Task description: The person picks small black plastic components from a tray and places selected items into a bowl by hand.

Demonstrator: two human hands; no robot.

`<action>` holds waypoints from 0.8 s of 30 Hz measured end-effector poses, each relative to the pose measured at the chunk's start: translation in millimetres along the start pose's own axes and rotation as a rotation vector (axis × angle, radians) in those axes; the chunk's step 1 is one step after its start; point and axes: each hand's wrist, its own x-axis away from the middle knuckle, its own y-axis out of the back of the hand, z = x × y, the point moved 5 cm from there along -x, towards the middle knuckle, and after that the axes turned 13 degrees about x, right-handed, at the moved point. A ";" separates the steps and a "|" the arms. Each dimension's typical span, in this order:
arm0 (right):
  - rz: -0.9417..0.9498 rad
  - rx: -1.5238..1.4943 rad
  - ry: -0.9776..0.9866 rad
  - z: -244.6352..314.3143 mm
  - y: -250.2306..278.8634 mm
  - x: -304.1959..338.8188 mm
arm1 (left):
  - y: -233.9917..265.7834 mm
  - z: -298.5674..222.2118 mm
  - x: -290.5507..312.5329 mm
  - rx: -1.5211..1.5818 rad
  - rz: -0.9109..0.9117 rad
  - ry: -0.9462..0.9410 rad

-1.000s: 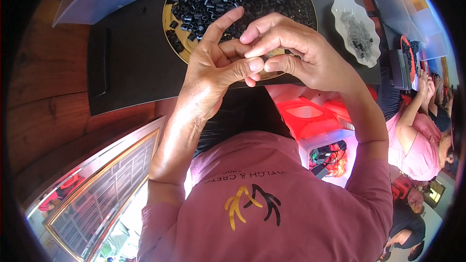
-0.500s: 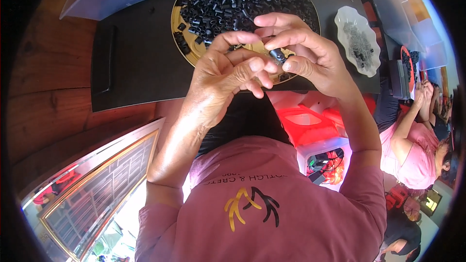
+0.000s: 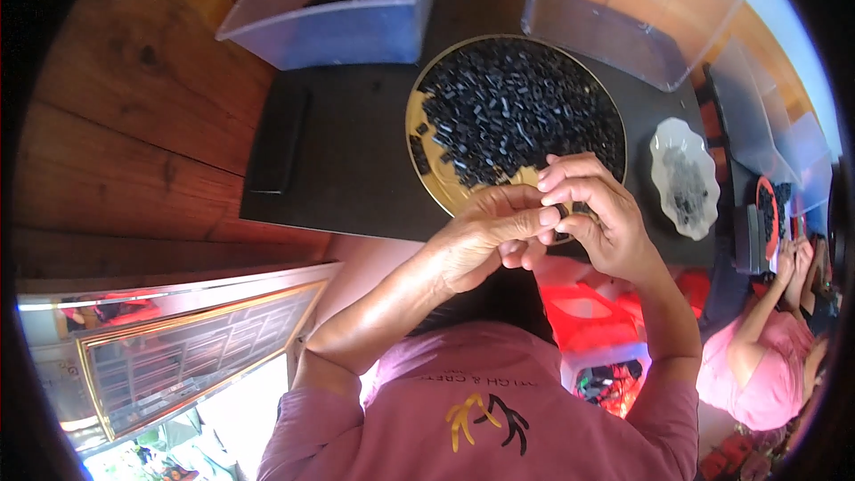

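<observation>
Over the near edge of a round gold tray [image 3: 415, 116], my two hands meet fingertip to fingertip. A small black cylindrical piece [image 3: 562, 211] is between them, mostly hidden by the fingers. My right hand [image 3: 610, 227] pinches it between thumb and fingers. The thumb and forefinger of my left hand [image 3: 485, 236] are closed against the same piece from the left, the other fingers curled below. Just beyond my hands, a heap of small black cylindrical pieces [image 3: 525, 107] covers most of the tray.
A white wavy-edged dish [image 3: 661, 174] of small clear pieces stands right of the tray. Behind are a clear bin [image 3: 356, 31] holding black pieces and another clear bin [image 3: 614, 27]. A dark flat object [image 3: 283, 142] lies at the table's left. Another person [image 3: 757, 356] works at far right.
The view has shifted, showing more of the table's far side. My left fingers, apart from the piece before, have closed in on it beside my right fingertips.
</observation>
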 end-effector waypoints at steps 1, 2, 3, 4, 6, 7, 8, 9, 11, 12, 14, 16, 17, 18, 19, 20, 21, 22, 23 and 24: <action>-0.006 0.006 0.002 0.6 1.5 -2.5 | -1.8 -1.0 -1.1 0.068 0.024 0.032; -0.005 -0.016 0.027 -2.8 0.6 -2.8 | -4.1 -6.3 -1.4 0.045 0.024 0.005; -0.032 -0.026 -0.021 -1.1 2.6 -4.4 | -5.4 -16.0 -2.1 -0.029 0.007 -0.041; -0.053 -0.041 -0.072 1.8 4.9 -4.4 | -8.2 -28.5 -1.6 -0.098 -0.014 -0.088; -0.060 -0.008 -0.117 -2.1 5.2 -1.7 | -22.4 -83.6 4.0 -0.452 -0.049 -0.335; -0.064 0.029 -0.153 -0.4 9.5 -0.3 | -28.2 -112.1 2.9 -0.617 -0.067 -0.465; -0.038 0.097 -0.158 -0.5 10.5 0.2 | -29.3 -141.0 2.6 -0.753 -0.091 -0.648; -0.055 0.070 -0.154 -2.1 8.5 0.6 | -24.4 -171.3 6.1 -0.854 -0.145 -0.780; -0.048 0.143 -0.164 -9.2 8.2 1.1 | -13.5 -232.0 2.7 -0.986 -0.382 -0.855; -0.039 0.174 -0.163 -11.4 7.9 1.6 | -18.0 -243.6 5.6 -0.941 -0.334 -0.933; -0.098 0.102 -0.226 -16.4 3.0 0.5 | -14.8 -257.7 10.4 -0.993 -0.377 -1.024; -0.030 0.067 -0.320 -24.0 -2.5 2.0 | -17.5 -250.2 16.6 -0.954 -0.360 -1.064; -0.054 0.092 -0.314 -21.6 -6.7 -1.2 | -15.8 -237.6 21.2 -0.946 -0.360 -1.053; -0.021 0.139 -0.290 -20.9 -11.2 -3.1 | -17.9 -222.4 29.8 -0.927 -0.405 -1.118; 0.010 0.182 -0.266 -22.0 -15.7 -4.0 | -17.4 -210.4 37.2 -0.910 -0.450 -1.183; -0.001 0.248 -0.175 -24.8 -22.3 -5.3 | -6.2 -199.6 39.7 -0.894 -0.380 -1.183; 0.001 0.249 -0.186 -28.2 -26.3 -5.8 | 7.3 -187.5 41.8 -0.875 -0.310 -1.181; 0.026 0.327 -0.132 -27.0 -30.3 -7.0 | 10.6 -171.0 44.0 -0.809 -0.327 -1.146; 0.050 0.405 -0.078 -25.7 -34.8 -7.8 | 11.7 -153.3 47.7 -0.743 -0.343 -1.110; 0.039 0.456 -0.041 -25.8 -39.4 -8.3 | 16.9 -138.2 51.7 -0.728 -0.350 -1.012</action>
